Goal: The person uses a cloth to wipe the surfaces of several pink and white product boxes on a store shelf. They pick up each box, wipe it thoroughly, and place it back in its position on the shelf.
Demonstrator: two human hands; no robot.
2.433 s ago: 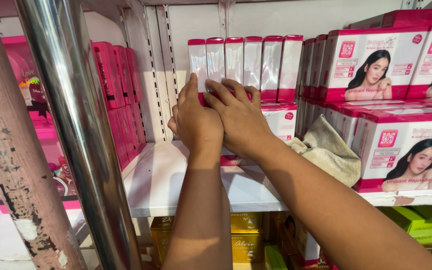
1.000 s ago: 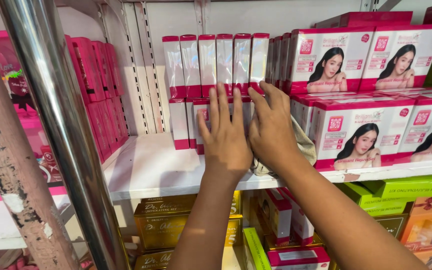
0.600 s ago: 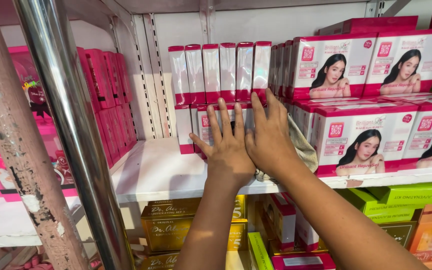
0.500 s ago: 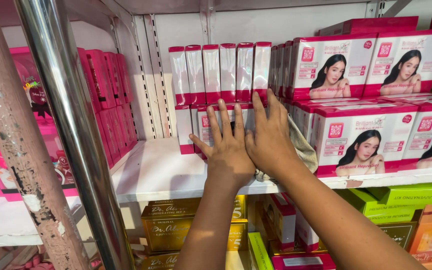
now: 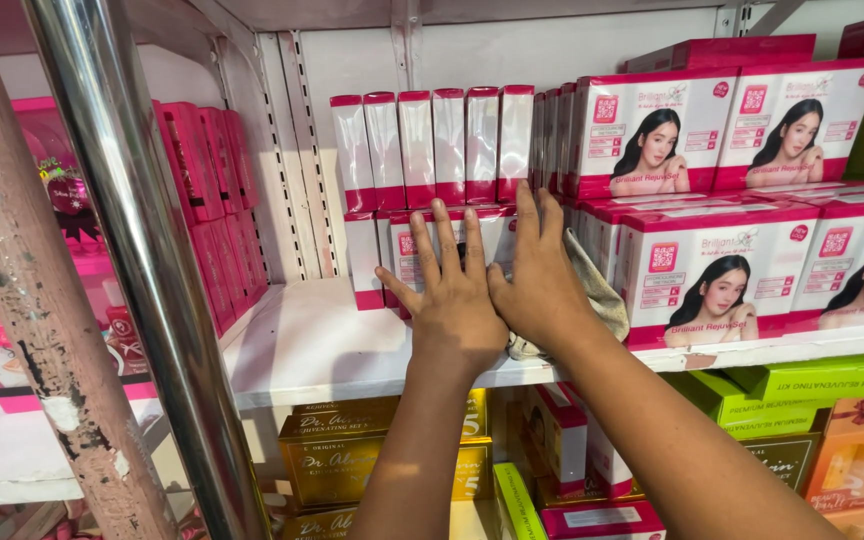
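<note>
My left hand (image 5: 452,295) and my right hand (image 5: 544,280) lie side by side, fingers spread flat against a lower row of slim pink-and-white boxes (image 5: 404,250) on a white shelf (image 5: 302,345). A second row of the same slim boxes (image 5: 432,145) stands stacked on top of them. Neither hand wraps around a box; the palms only press on the box fronts. A beige cloth (image 5: 600,295) lies bunched on the shelf just right of my right hand, partly hidden by it.
Larger pink-and-white boxes with a portrait (image 5: 722,275) are stacked to the right. Pink boxes (image 5: 217,190) line the left side. A shiny metal pole (image 5: 142,270) and a rusty post (image 5: 32,330) stand close in front. Gold (image 5: 352,460) and green boxes (image 5: 802,385) fill the lower shelf.
Both hands have slid from the shelf's middle to the right and now rest on the lower row of slim boxes. In the last half second they hardly move.
</note>
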